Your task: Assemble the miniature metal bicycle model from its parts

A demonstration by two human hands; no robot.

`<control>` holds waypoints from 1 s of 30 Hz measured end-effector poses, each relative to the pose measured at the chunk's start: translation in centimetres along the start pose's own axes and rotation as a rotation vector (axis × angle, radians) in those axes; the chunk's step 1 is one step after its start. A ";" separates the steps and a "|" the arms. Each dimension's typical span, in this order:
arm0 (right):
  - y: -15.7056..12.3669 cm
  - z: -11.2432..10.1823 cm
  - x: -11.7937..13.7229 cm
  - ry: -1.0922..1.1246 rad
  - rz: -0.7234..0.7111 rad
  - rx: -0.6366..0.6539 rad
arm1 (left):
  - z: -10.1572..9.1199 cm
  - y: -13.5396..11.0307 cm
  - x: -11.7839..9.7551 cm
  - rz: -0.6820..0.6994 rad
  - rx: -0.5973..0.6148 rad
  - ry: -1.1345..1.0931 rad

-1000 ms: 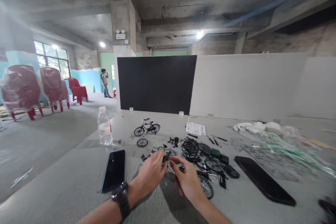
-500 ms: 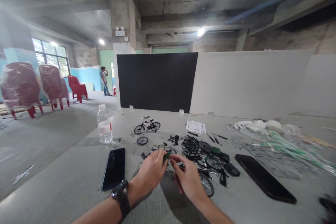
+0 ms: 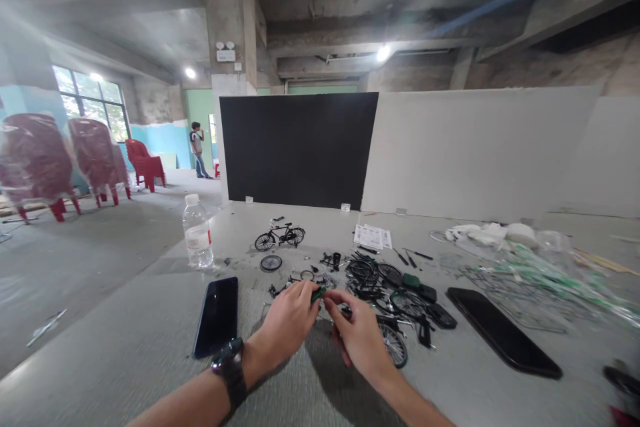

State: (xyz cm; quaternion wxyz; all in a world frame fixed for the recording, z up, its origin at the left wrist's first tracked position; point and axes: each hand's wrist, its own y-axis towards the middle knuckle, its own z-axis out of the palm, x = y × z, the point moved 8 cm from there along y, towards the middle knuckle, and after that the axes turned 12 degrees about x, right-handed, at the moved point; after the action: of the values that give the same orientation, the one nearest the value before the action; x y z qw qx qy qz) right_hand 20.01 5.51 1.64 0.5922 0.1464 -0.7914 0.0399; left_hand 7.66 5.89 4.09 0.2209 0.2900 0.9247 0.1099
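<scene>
Low over the table, my left hand is closed on a small green part, whose exact kind I cannot make out. My right hand meets it from the right, thumb and forefinger pinched at the part's end; whatever lies between those fingertips is too small to name. Just right of my hands spreads a pile of black model bicycle parts, with a spoked wheel beside my right wrist. Beyond my hands stands a model bicycle, and a loose wheel lies in front of it.
A water bottle and a phone are on the left. To the right lie a larger black phone-like slab, screwdrivers, printed sheets and tangled plastic packaging. A black panel borders the back. A person stands far off.
The view has shifted slightly, so the scene sits a little higher. Both hands stay together at the green part, with barely any finger movement.
</scene>
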 end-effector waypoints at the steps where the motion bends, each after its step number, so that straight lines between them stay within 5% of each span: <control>1: 0.0 0.0 0.0 0.004 0.005 0.002 | 0.0 0.0 0.0 -0.002 -0.003 0.006; 30: 1.0 -0.9 -0.1 0.000 -0.041 -0.070 | 0.2 0.1 0.3 -0.065 0.044 0.093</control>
State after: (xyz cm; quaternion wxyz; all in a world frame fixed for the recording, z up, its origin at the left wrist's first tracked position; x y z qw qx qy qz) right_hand 20.58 6.69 1.94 0.5975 0.1419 -0.7892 0.0001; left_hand 7.62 6.18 3.83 0.1746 0.2590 0.9451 0.0958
